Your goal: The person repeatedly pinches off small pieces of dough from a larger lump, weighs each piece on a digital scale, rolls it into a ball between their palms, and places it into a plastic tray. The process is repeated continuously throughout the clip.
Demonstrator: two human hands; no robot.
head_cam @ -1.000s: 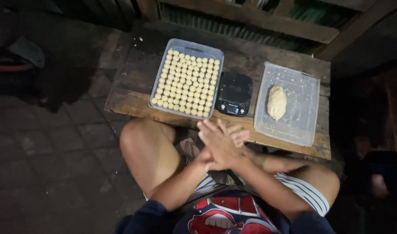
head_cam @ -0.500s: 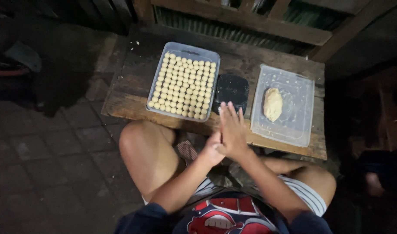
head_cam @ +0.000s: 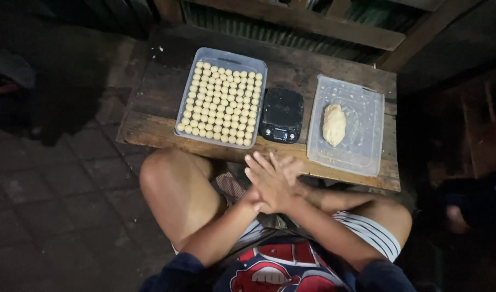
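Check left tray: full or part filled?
Nearly full. Left tray holds dough balls in rows across almost its whole floor.

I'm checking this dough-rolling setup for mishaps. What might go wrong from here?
1. The hands, left hand against right hand, press together off the table, above the lap; anything between the palms would likely drop there.
2. The tray of dough balls looks nearly full, so more balls may crowd or stick.
3. The dough lump lies uncovered in its clear container and may dry.

Small dark scale screen (head_cam: 280, 133) mid-table
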